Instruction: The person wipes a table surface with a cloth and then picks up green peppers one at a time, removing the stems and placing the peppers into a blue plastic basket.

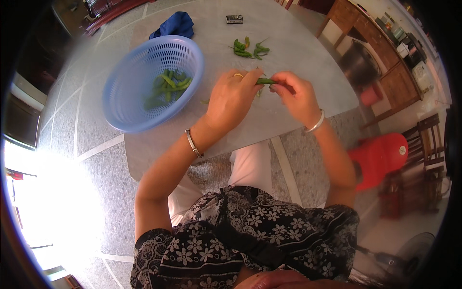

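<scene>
Between my two hands, above the grey table, is a green chili pepper [265, 81]. My left hand [234, 95], with a ring and a bracelet, grips one end of it. The fingertips of my right hand [294, 92] pinch the other end. Several more green peppers [242, 48] lie in a small group on the table beyond my hands. To the left stands a blue plastic colander [122, 104] with several green peppers [171, 83] inside. Small green bits [258, 93] show on the table below the held pepper, partly hidden by my hands.
A blue cloth [175, 25] lies behind the colander. A small dark box [234, 19] sits near the far side of the table [299, 39]. At the right are a red plastic stool [379, 159], wooden chairs [429, 144] and a wooden desk [400, 83].
</scene>
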Demonstrator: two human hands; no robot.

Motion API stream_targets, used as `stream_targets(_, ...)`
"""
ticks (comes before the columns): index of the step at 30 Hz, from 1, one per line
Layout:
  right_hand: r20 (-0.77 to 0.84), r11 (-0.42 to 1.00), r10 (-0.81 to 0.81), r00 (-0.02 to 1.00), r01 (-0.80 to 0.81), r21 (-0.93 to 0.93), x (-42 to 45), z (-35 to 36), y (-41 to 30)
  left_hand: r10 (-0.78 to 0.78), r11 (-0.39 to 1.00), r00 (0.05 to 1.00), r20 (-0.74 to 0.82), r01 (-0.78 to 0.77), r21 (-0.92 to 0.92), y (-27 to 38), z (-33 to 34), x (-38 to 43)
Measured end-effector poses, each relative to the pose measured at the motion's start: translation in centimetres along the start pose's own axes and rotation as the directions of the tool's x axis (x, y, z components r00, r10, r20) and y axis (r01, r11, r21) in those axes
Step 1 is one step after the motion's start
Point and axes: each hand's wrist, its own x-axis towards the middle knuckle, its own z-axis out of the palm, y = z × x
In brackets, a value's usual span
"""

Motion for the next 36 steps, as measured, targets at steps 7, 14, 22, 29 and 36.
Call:
stream_targets(7,0.011,0.998,-0.036,0.999,0.036,0.047,0.6,-0.2,-2.0,-0.238,0.904,0.97,0.054,0.242,-0.352,0.9,-0.5,-0.7)
stream_targets(14,0.008,0.986,-0.163,0.987,0.163,-0.037,0.9,0.1,-2.3,-0.423,0.7,0.868,0.26,0.495,-0.515,1.1,-1.6,-0.8)
stream_targets(22,0.026,0.928,-0.31,0.95,0.309,-0.21,1.1,0.1,-2.3,-0.394,0.444,0.73,0.559,0.684,-0.579,1.2,-2.2,0.9)
stream_targets(29,-0.085,0.813,-0.456,0.886,0.375,-0.446,1.1,2.7,-0.4,-0.518,-0.051,0.572,0.636,0.722,-0.69,1.4,0.1,0.1)
stream_targets(36,-0.054,0.661,-0.57,0.82,0.419,-0.622,1.2,3.9,0.5,-0.502,-0.303,0.494,0.71,0.668,-0.68,1.1,0.5,-0.3)
